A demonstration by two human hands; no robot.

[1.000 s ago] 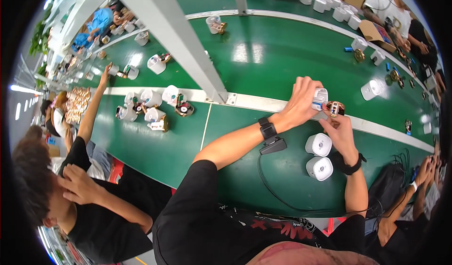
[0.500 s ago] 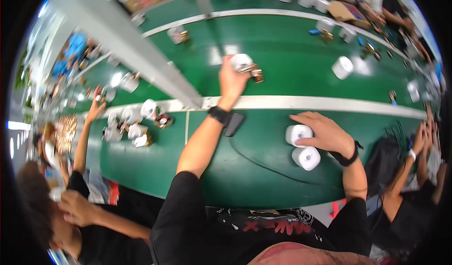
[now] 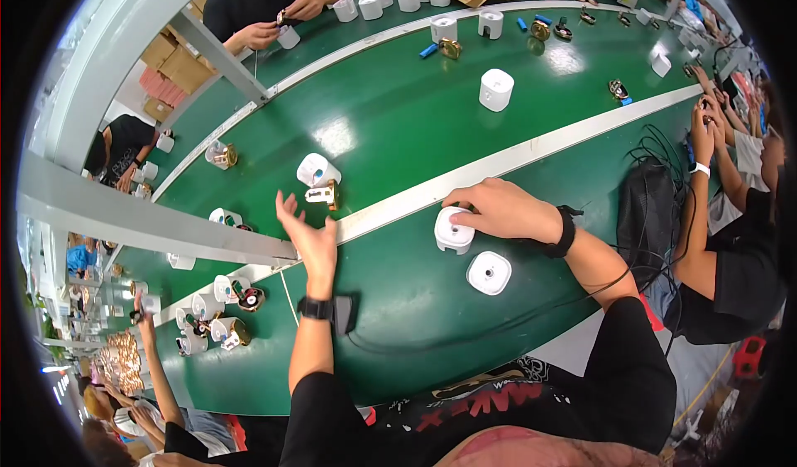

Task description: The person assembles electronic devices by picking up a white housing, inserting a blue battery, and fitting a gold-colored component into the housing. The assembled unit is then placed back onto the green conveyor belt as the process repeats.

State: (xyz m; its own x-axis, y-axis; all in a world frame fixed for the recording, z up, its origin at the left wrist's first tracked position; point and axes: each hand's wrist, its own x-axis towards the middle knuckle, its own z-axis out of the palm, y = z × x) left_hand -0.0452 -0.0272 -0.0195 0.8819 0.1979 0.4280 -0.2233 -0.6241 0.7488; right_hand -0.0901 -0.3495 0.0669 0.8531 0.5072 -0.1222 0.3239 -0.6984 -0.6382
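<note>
My left hand (image 3: 310, 241) is open, its fingers spread and holding nothing. Just beyond its fingertips, on the green surface past the white rail, lies a white plastic housing (image 3: 319, 171) with a gold-coloured metal part (image 3: 324, 195) beside it. My right hand (image 3: 510, 210) has its thumb and fingers closed on the top of another white housing (image 3: 453, 233), which stands on the near green table (image 3: 407, 301). A second rounded white housing (image 3: 489, 273), with a small dark hole in its top, stands close to it, apart from my hand.
A white rail (image 3: 465, 172) divides the table from the far green strip. Several housings with exposed parts (image 3: 219, 309) cluster at left, near a grey post (image 3: 166, 218). A black bag (image 3: 646, 210) and cables lie at right. Across the strip, a person (image 3: 274, 10) handles small parts.
My left hand has let go of the white housing with the gold part and drawn back toward me. My right hand stays at its housing, which now sits farther from the other. The view has turned.
</note>
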